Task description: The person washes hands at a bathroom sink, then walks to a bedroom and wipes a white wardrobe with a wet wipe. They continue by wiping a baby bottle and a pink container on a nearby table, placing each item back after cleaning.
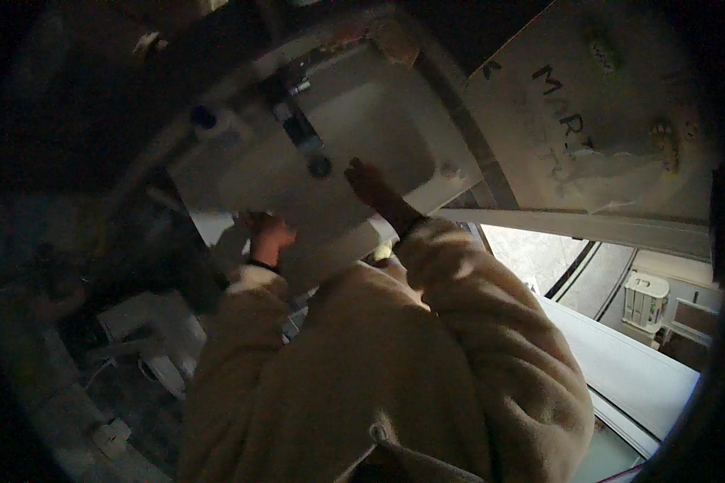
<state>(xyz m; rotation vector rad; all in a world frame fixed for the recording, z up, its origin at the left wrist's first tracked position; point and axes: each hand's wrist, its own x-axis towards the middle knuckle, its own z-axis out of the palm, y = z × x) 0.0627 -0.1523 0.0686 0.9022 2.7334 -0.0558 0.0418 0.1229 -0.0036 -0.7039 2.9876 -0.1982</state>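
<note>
A pale washbasin lies in dim light before me. A dark tap reaches over it from the far rim, and a dark round piece shows at the end of its spout. My right hand is over the basin just right of the spout, fingers stretched out toward it, holding nothing I can see. Close to the basin's near left edge is my left hand, thumb apart from the shaded fingers. Nothing shows in it, though its far side is dark. A pale patch lies beside it.
A blue-capped item stands on the far left rim. To the right is a brown board with handwriting. Beyond my right sleeve are a white ledge and a white rack-like item. White objects sit low at the left.
</note>
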